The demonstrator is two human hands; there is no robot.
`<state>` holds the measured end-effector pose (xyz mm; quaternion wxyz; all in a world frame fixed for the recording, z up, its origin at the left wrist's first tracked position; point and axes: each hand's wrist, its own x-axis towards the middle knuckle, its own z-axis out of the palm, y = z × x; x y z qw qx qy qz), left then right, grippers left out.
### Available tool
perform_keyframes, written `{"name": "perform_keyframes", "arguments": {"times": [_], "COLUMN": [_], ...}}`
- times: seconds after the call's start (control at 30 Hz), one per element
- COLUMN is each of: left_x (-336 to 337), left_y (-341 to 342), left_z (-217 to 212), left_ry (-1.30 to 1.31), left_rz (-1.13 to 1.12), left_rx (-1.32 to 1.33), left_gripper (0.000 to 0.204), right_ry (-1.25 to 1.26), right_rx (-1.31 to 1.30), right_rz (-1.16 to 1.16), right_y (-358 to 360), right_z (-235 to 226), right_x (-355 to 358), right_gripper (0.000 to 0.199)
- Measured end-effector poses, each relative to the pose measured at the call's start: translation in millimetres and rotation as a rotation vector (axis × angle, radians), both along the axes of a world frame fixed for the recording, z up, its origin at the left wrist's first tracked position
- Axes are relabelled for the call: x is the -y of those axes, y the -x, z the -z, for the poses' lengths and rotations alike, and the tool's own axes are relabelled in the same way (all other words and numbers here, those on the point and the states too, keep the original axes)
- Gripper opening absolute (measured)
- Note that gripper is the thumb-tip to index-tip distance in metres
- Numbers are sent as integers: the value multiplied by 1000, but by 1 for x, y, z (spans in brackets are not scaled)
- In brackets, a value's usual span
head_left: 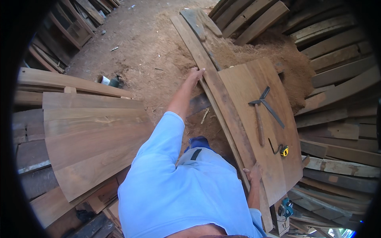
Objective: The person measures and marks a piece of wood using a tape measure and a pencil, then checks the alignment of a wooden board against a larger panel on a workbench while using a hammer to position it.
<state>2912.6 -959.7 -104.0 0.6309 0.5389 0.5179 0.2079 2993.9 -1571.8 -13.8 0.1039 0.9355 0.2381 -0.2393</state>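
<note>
Beside one hammer (259, 125), two hands (196, 74) (254, 173) hold one long plank (223, 102).

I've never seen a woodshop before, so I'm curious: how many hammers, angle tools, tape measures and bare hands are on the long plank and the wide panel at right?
Hammer: 1
Angle tool: 1
Tape measure: 1
Hands: 2 (left hand, right hand)
Total: 5

Head-worn left fisheye view, upright and close
It looks steeply down from above the light-blue shirt (178, 186), which looms nearest at the lower edge, past the long wooden plank (231, 118) to the dirt floor (147, 47) farther ahead, straight edges bending near the dark border
</note>
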Motion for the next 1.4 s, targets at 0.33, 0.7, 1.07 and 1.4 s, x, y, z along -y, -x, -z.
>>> {"name": "perform_keyframes", "arguments": {"times": [0.33,0.7,1.07,1.4], "left_x": [-1,8,9,12], "left_y": [18,30,33,39], "left_z": [3,-17,-4,-15], "left_ry": [28,161,165,71], "left_rz": [15,41,22,-4], "left_rx": [22,53,139,3], "left_gripper": [20,14,15,23], "right_ry": [-25,-3,-20,-77], "right_rx": [30,-3,-13,26], "right_rz": [-37,-13,9,-23], "right_y": [15,18,20,24], "right_z": [-1,-5,-14,-2], "right_x": [3,1,-1,2], "right_gripper": [92,92,88,89]}}
